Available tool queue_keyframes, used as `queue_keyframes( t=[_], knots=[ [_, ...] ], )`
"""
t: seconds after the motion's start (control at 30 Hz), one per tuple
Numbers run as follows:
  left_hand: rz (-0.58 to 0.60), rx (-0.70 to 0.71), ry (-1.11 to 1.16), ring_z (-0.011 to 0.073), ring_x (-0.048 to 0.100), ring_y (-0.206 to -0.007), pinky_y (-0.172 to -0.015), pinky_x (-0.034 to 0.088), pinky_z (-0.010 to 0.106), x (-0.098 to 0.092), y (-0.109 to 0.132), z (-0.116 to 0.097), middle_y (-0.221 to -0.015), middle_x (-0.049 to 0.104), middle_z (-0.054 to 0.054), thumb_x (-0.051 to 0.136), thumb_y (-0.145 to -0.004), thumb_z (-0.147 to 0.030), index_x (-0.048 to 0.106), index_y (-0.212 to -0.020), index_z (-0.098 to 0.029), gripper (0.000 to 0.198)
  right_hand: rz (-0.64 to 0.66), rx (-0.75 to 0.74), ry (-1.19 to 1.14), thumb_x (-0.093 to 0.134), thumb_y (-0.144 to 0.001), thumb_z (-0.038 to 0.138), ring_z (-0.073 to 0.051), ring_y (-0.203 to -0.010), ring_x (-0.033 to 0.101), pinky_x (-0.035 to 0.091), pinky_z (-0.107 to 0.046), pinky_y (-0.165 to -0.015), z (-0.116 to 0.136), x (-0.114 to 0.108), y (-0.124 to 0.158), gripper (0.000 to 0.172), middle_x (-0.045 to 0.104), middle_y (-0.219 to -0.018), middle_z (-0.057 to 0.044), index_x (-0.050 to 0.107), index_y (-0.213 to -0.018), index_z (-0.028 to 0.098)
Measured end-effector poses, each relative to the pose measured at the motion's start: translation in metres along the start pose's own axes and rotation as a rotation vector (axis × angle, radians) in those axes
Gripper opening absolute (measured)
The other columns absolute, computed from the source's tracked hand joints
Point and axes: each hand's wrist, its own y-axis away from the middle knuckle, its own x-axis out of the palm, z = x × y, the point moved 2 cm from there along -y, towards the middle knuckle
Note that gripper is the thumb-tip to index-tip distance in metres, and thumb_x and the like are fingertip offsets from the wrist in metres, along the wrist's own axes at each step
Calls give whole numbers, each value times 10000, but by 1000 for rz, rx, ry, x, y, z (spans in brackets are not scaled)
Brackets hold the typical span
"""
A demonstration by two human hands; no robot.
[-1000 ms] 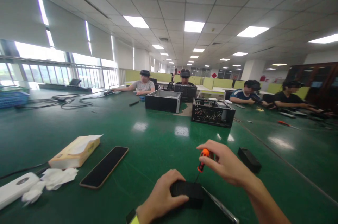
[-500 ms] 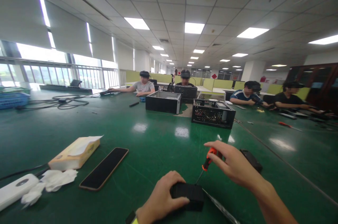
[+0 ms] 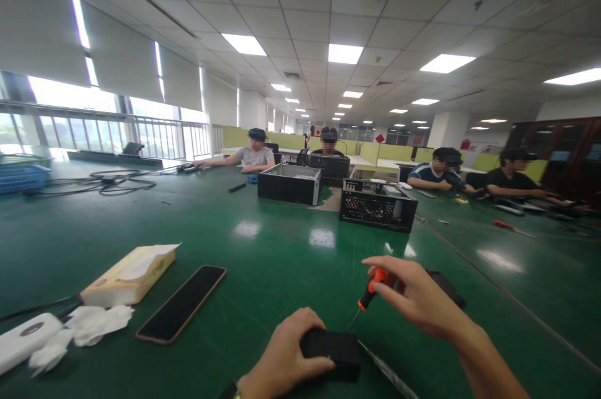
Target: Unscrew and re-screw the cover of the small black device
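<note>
Low in the head view, my left hand [image 3: 290, 352] grips a small black box [image 3: 334, 352] from its left side, thumb in front and fingers behind. My right hand [image 3: 406, 289] is closed around the orange and black handle of a screwdriver [image 3: 372, 289]. The screwdriver leans, and its thin shaft runs down to the far edge of the box; I cannot make out exactly where the tip touches. Against the box's right side lies a long, thin, shiny strip [image 3: 385, 369]. Behind my right wrist, partly hidden, is another black object [image 3: 446, 288].
A phone [image 3: 182, 304], a tissue pack [image 3: 129, 277], crumpled tissues [image 3: 96, 326] and a white device [image 3: 28, 339] lie on the left. Two computer cases [image 3: 288, 185] [image 3: 378, 205] stand further back. Several people sit across the green table [image 3: 263, 255]. Another screwdriver [image 3: 511, 228] lies at right.
The view has shifted slightly. Both hands keep their hold on the black box and the screwdriver, with little visible movement in either.
</note>
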Motion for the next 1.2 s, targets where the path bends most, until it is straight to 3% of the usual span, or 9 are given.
queue_keyframes(
  t=[0.13,0.23,0.33,0.5,0.7,0.83,0.9,1.07,1.2],
  knots=[
    [-2,-71,-44,200,569,-812,-702,385,255,-2,-1,1,-905,631,13,888,-620,-443,638,-909,-177,466,-5,57,103,606,-897,436,-193,-664,619,455,-307,-656,0,1,-1,273,692,-715,-7,712,-1058,242],
    [-13,-67,-60,201,566,-805,-692,376,253,-1,-1,2,-898,632,13,884,-608,-489,635,-900,-178,495,-17,1,56,591,-912,380,-195,-792,644,469,-314,-748,2,1,-1,258,722,-903,-33,689,-1101,235],
    [-23,-58,-64,198,565,-797,-688,375,251,-1,-2,4,-893,634,13,879,-596,-520,637,-899,-181,516,2,-30,-5,579,-913,305,-169,-784,634,468,-280,-721,3,0,1,306,706,-965,-28,630,-1208,238],
    [-21,-69,-72,198,567,-795,-686,378,249,-2,-2,3,-895,640,13,875,-584,-541,638,-895,-184,530,12,59,113,624,-884,453,-174,-608,580,424,-293,-623,1,0,1,282,643,-649,16,712,-1049,241],
    [-17,-86,-70,204,572,-795,-697,378,258,-2,-1,2,-891,644,12,884,-585,-531,643,-896,-180,528,15,-40,14,559,-919,273,-187,-854,636,474,-304,-778,3,-3,1,270,699,-1003,-45,657,-1167,232],
    [-9,-97,-72,208,577,-808,-712,382,263,-2,0,1,-901,648,13,890,-585,-515,649,-911,-181,525,26,21,55,609,-897,359,-174,-667,606,451,-286,-636,2,-4,3,254,689,-787,-11,687,-1106,236],
    [-6,-106,-74,208,577,-807,-705,381,260,-1,0,1,-897,650,10,893,-581,-508,652,-911,-185,521,20,58,101,622,-888,438,-184,-643,601,442,-301,-639,2,-4,3,259,673,-697,1,715,-1026,239],
    [-18,-86,-76,207,580,-810,-699,385,256,-1,-1,2,-901,652,18,882,-588,-524,651,-906,-183,520,11,-26,19,573,-917,313,-185,-835,637,467,-300,-757,4,-5,3,261,706,-975,-40,672,-1144,231],
    [-14,-82,-75,207,583,-812,-707,393,257,0,-1,3,-909,657,21,871,-592,-541,649,-912,-185,527,25,34,67,620,-882,405,-166,-632,588,433,-275,-609,1,-5,3,278,660,-712,6,698,-1091,238]
  ],
)
